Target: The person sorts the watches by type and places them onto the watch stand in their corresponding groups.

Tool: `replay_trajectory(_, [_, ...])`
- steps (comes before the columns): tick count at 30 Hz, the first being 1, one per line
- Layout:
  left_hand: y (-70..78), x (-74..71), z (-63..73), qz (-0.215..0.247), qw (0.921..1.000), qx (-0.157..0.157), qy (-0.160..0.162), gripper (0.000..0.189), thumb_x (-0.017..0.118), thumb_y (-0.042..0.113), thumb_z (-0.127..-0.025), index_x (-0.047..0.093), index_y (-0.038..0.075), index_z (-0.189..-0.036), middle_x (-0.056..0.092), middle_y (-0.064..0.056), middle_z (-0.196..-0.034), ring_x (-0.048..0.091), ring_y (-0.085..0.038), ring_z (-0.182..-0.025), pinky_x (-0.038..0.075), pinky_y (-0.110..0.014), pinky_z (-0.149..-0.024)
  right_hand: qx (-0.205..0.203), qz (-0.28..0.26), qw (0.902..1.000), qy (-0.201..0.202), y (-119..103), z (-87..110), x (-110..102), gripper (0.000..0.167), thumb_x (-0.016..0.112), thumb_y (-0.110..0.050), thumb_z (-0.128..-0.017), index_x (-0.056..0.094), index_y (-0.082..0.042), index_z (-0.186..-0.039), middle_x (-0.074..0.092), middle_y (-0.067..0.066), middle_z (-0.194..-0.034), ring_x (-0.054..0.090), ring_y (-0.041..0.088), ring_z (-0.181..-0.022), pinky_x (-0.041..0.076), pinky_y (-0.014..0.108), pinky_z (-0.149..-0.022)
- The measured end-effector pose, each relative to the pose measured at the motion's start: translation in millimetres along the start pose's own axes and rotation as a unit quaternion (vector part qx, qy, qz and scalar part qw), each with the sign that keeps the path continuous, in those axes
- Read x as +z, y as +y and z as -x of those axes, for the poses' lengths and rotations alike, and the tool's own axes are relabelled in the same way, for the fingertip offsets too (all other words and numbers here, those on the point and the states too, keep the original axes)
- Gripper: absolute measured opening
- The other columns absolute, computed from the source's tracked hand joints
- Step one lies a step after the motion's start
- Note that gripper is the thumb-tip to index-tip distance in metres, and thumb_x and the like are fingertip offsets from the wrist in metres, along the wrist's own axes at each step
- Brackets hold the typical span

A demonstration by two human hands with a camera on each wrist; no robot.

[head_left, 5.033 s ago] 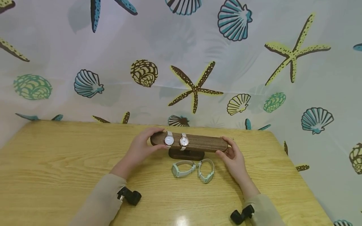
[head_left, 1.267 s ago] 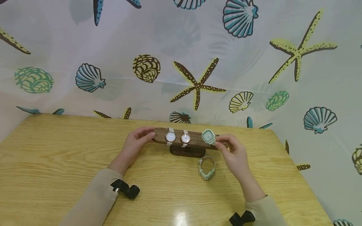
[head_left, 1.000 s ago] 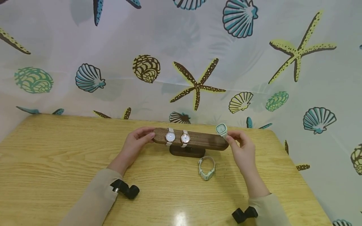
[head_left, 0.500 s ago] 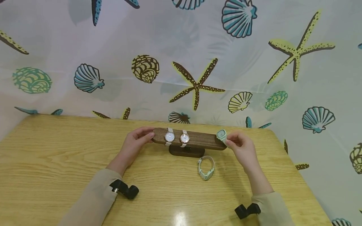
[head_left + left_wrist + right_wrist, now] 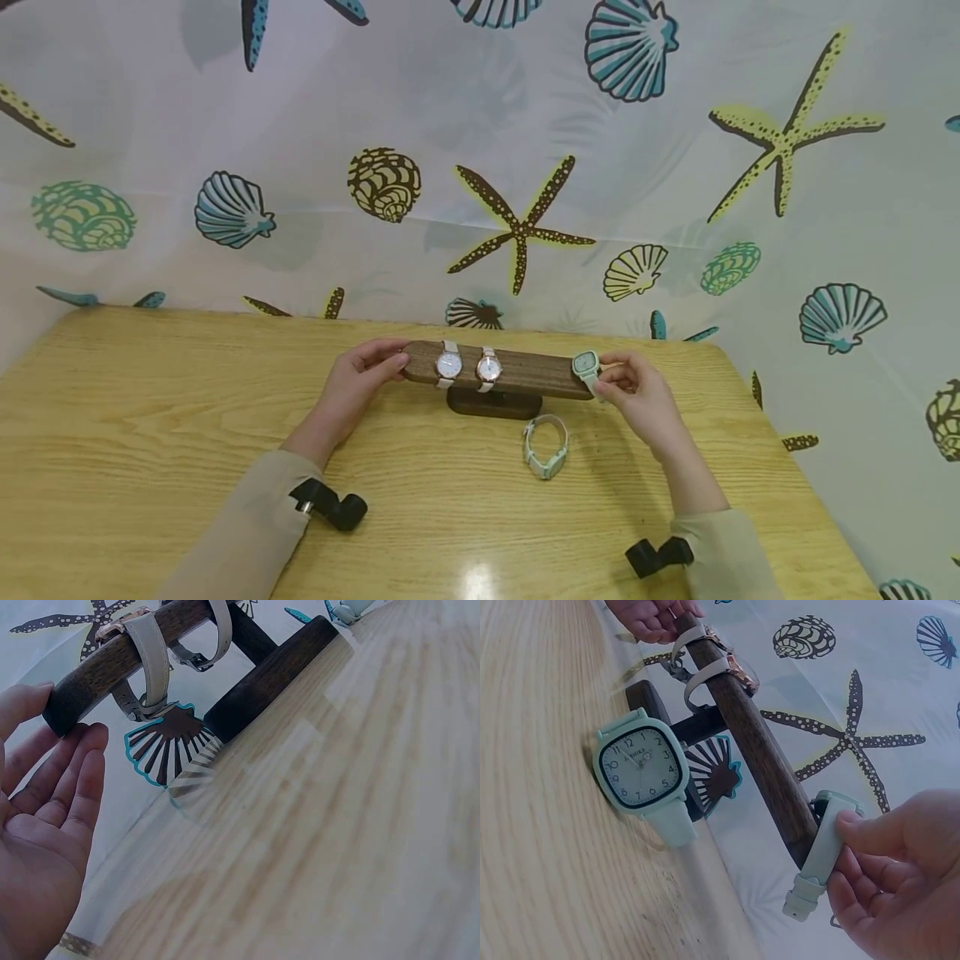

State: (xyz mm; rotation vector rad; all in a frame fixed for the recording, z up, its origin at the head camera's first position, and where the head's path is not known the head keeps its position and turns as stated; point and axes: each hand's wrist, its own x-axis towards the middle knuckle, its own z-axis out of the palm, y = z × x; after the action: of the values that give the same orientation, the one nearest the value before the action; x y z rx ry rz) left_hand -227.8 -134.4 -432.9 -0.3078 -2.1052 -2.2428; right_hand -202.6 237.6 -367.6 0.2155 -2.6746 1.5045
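Note:
A dark wooden watch stand (image 5: 534, 375) has a long rounded bar on a low base. My left hand (image 5: 358, 382) holds the bar's left end, thumb in front and fingers behind. Two watches with pale straps, a white-dialled one (image 5: 448, 365) and a rose-gold one (image 5: 489, 368), are fastened around the bar toward the left. At its right end, my right hand (image 5: 639, 400) pinches the strap of a square mint-green watch (image 5: 826, 844), which loops over the bar's tip. Another mint-green watch (image 5: 640, 766) lies on the table with its strap closed in a ring, before the stand.
The light wooden table (image 5: 187, 400) runs back to a hanging cloth (image 5: 315, 100) printed with shells and starfish. Black camera mounts sit on both sleeves, the left mount (image 5: 330, 502) and the right mount (image 5: 660, 557) close above the table.
My right hand has taken one mint-green watch from the table, carried it to the bar's right end and lowered it over the tip. The left hand has shifted slightly outward along the bar's end.

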Motion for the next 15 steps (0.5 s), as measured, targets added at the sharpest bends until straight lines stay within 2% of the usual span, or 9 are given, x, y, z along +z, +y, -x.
replay_trajectory(2, [-0.2, -0.2, 0.6, -0.001, 1.0, -0.001, 0.0, 0.043, 0.064, 0.019, -0.094, 0.055, -0.007, -0.128, 0.062, -0.002, -0.104, 0.06, -0.014, -0.088, 0.052, -0.042, -0.088, -0.002, 0.006, 0.9999, -0.009, -0.3, 0.6, -1.8, 0.04, 0.065, -0.008, -0.091, 0.053, -0.004, -0.129, 0.064, 0.012, -0.095, 0.057, 0.022, -0.085, 0.049, 0.029, -0.072])
replay_trajectory(5, [-0.7, -0.3, 0.9, -0.004, 1.0, -0.001, -0.001, 0.043, 0.063, 0.019, -0.094, 0.055, -0.006, -0.128, 0.061, -0.002, -0.105, 0.06, -0.014, -0.089, 0.052, -0.042, -0.088, -0.006, 0.016, 0.9996, -0.02, 0.1, 0.8, -3.7, 0.046, 0.066, -0.009, -0.091, 0.051, -0.007, -0.135, 0.064, 0.012, -0.095, 0.057, 0.022, -0.084, 0.049, 0.03, -0.072])
replay_trajectory(15, [-1.7, -0.2, 0.0, -0.002, 1.0, 0.005, -0.001, 0.043, 0.063, 0.018, -0.094, 0.055, -0.007, -0.128, 0.061, -0.001, -0.109, 0.06, -0.013, -0.091, 0.052, -0.042, -0.088, -0.026, 0.065, 0.9969, -0.036, -1.7, 1.5, -8.3, 0.05, 0.068, -0.013, -0.09, 0.052, -0.009, -0.137, 0.065, 0.008, -0.09, 0.059, 0.02, -0.08, 0.05, 0.033, -0.07])
